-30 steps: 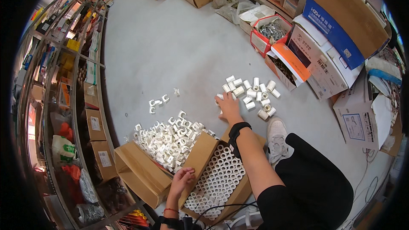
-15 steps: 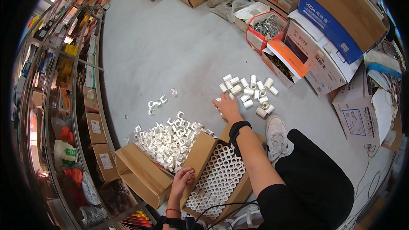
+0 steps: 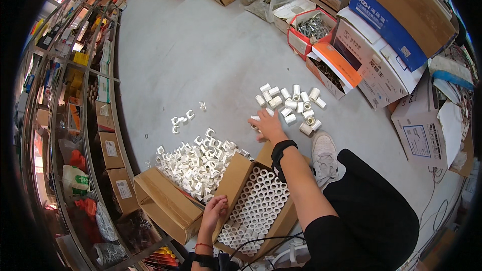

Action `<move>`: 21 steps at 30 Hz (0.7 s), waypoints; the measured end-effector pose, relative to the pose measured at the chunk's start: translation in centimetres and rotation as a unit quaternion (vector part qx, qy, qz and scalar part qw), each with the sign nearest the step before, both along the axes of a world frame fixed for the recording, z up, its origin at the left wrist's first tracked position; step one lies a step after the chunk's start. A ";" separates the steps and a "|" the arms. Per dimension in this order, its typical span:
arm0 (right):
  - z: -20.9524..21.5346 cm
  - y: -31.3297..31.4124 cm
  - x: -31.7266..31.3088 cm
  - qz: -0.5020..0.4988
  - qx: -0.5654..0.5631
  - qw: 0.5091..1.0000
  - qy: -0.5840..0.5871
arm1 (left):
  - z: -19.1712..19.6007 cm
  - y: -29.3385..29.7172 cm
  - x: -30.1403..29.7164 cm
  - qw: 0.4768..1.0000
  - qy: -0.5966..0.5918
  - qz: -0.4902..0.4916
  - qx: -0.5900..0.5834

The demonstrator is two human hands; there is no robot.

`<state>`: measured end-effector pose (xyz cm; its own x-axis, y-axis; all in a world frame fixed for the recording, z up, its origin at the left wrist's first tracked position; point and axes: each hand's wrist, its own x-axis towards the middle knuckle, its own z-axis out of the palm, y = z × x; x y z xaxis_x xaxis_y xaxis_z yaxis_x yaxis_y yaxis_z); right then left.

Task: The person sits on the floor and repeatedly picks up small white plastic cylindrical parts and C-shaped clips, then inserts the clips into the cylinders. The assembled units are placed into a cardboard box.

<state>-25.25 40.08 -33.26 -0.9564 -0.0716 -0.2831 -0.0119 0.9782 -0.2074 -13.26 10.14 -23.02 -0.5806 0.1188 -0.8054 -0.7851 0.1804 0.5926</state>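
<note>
My right hand (image 3: pixel 271 126) reaches down to the floor at the near edge of a loose group of white pipe couplings (image 3: pixel 275 101). Its fingers are closed round one white coupling (image 3: pixel 254 119), partly hidden by them. My left hand (image 3: pixel 215 212) is closed on the upright flap (image 3: pixel 235 174) of an open cardboard box, pinching its edge. Rows of white couplings (image 3: pixel 257 200), ends up, fill most of that box, with some lying on their sides at the near end. My right forearm passes over the box's right side.
White pipe clips (image 3: pixel 193 165) lie heaped beside a tipped cardboard box (image 3: pixel 168 206); several stray clips (image 3: pixel 189 114) sit farther off. Shelving (image 3: pixel 113 125) runs along the left. Cartons (image 3: pixel 371 65) and a red-edged box of metal parts (image 3: pixel 312 29) stand at right. My shoe (image 3: pixel 324 153) is beside the couplings.
The whole view has shifted very slightly. Both hands keep nearly the same places and grips, and the couplings and clips lie as before.
</note>
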 end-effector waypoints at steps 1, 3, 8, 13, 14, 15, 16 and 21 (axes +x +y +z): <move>-0.1 0.1 0.1 -0.005 0.002 1.000 0.006 | 0.1 0.2 -0.1 1.000 0.002 0.002 -0.004; -0.3 0.1 0.5 -0.014 0.004 1.000 0.018 | 0.2 0.5 -0.1 1.000 0.005 0.006 -0.012; -0.2 0.9 1.5 -0.040 -0.019 0.998 0.045 | 0.1 0.5 -0.1 1.000 0.004 -0.012 -0.006; -1.4 1.3 1.2 -0.016 -0.032 0.996 0.078 | -0.2 0.5 -0.2 1.000 0.005 -0.015 -0.003; -1.5 1.3 1.2 -0.002 -0.030 0.996 0.079 | -0.3 0.4 -0.1 1.000 0.005 -0.015 0.001; -1.5 1.3 1.1 0.012 -0.028 0.996 0.081 | -0.4 0.4 -0.1 1.000 0.006 -0.015 0.005; -1.5 1.2 1.1 0.013 -0.026 0.996 0.087 | -0.6 0.3 -0.1 1.000 0.005 -0.016 0.007; -1.2 1.1 0.9 0.003 -0.036 0.994 0.102 | -0.2 0.7 -0.2 1.000 0.003 -0.015 -0.010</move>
<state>-24.33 41.14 -34.44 -0.9929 -0.0905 -0.0769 -0.0667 0.9608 -0.2692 -13.51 10.86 -23.21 -0.5814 0.1203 -0.8046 -0.7758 0.2161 0.5929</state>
